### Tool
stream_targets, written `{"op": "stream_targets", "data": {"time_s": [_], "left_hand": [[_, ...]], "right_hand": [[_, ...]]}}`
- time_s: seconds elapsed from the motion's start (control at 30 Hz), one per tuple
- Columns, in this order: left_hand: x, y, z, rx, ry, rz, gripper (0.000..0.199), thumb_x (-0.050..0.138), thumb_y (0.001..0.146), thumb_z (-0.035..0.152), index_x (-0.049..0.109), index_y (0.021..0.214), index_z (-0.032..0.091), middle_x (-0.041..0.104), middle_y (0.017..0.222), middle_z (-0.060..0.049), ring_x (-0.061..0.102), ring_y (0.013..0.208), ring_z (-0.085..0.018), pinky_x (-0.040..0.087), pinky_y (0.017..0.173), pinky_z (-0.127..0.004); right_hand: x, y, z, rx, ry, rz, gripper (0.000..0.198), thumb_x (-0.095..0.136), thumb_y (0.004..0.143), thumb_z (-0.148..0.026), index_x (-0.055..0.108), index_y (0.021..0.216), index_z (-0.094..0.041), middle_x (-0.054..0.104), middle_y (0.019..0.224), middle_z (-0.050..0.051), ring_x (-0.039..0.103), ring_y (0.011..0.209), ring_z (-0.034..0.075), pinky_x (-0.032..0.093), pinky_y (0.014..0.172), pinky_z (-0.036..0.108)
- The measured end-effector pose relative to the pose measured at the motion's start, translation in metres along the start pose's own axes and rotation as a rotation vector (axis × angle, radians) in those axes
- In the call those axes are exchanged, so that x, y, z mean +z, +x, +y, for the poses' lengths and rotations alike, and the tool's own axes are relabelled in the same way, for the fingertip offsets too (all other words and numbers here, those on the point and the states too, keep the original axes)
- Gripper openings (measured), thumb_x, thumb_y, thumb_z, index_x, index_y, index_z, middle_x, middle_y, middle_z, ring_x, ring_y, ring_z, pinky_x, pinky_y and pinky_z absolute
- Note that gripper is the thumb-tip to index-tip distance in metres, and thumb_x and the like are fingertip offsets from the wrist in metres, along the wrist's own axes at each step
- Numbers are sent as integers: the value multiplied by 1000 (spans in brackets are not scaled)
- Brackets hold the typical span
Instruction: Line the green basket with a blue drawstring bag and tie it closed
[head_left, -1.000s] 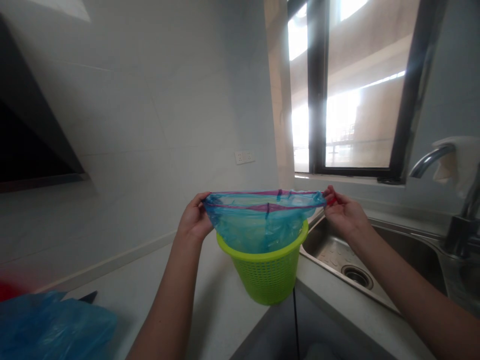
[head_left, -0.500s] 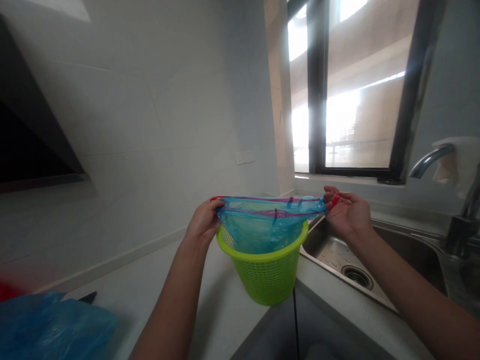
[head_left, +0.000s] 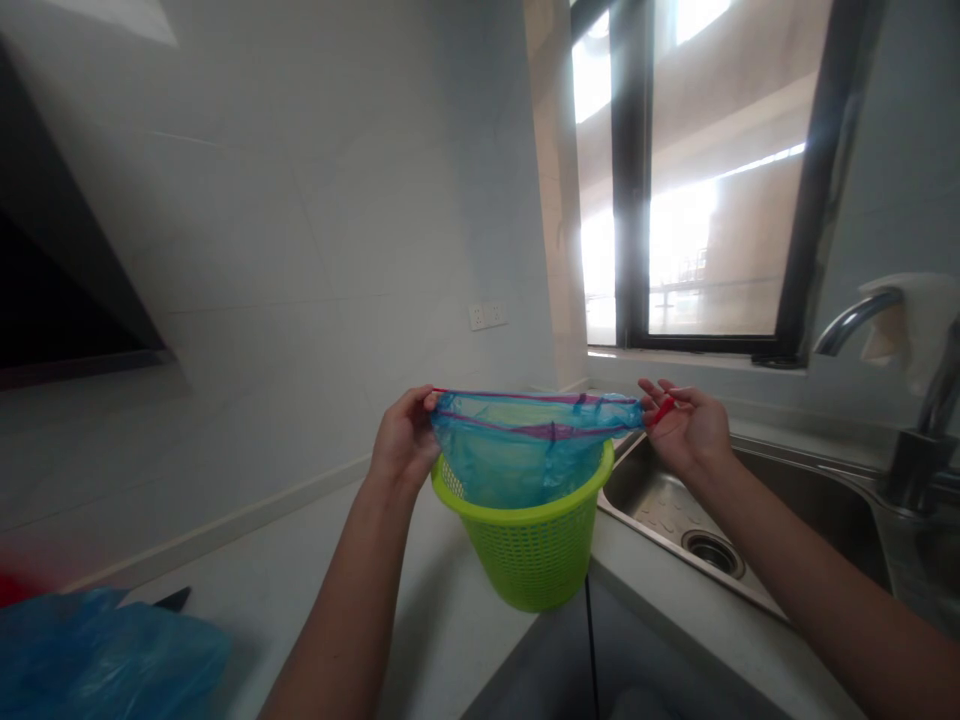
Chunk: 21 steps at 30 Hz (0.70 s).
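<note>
A translucent blue drawstring garbage bag (head_left: 517,455) hangs down inside a lime-green mesh wastebasket (head_left: 529,550). Its mouth is stretched sideways just above the basket's rim, with the reddish drawstring running along the hem. My left hand (head_left: 405,435) pinches the bag's left end between thumb and fingers. At the opposite end my right hand (head_left: 688,425) grips the red drawstring loop with thumb and forefinger, its other fingers loosely spread. The basket stands upright at the counter corner; the bag's lower part is seen only through the mesh, if at all.
To the right lies a steel sink (head_left: 675,500) with a curved faucet (head_left: 859,318) draped by a whitish cloth (head_left: 919,330). Another crumpled blue plastic bag (head_left: 112,655) rests on the counter (head_left: 292,585) at lower left, beside a dark pointed object (head_left: 174,600). A wall rises behind.
My left hand has shifted its fingers slightly on the bag's edge. My right hand has moved a little left and down, still on the drawstring. The basket has stayed in place.
</note>
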<state>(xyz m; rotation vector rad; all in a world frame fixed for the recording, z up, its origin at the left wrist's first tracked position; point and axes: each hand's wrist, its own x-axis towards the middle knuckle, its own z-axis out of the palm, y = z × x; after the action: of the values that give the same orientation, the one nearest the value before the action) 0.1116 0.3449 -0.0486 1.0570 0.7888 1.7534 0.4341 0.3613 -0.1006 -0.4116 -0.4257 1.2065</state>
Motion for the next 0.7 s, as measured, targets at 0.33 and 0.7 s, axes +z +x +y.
{"op": "stream_targets", "data": {"time_s": [0.33, 0.7], "left_hand": [[-4, 8, -12, -35, -396, 82, 21, 66, 68, 0, 59, 71, 19, 62, 66, 5, 62, 64, -5, 54, 77, -17], [1, 3, -16, 57, -267, 30, 35, 64, 71, 4, 61, 99, 25, 73, 91, 0, 68, 83, -12, 54, 80, -21]], "right_hand": [[-3, 2, 6, 76, 27, -43, 25, 49, 66, -7, 53, 89, -16, 69, 87, 11, 55, 52, 12, 51, 43, 24], [1, -1, 6, 76, 37, -41, 26, 47, 69, -6, 54, 91, -16, 66, 79, 8, 51, 50, 11, 48, 42, 22]]}}
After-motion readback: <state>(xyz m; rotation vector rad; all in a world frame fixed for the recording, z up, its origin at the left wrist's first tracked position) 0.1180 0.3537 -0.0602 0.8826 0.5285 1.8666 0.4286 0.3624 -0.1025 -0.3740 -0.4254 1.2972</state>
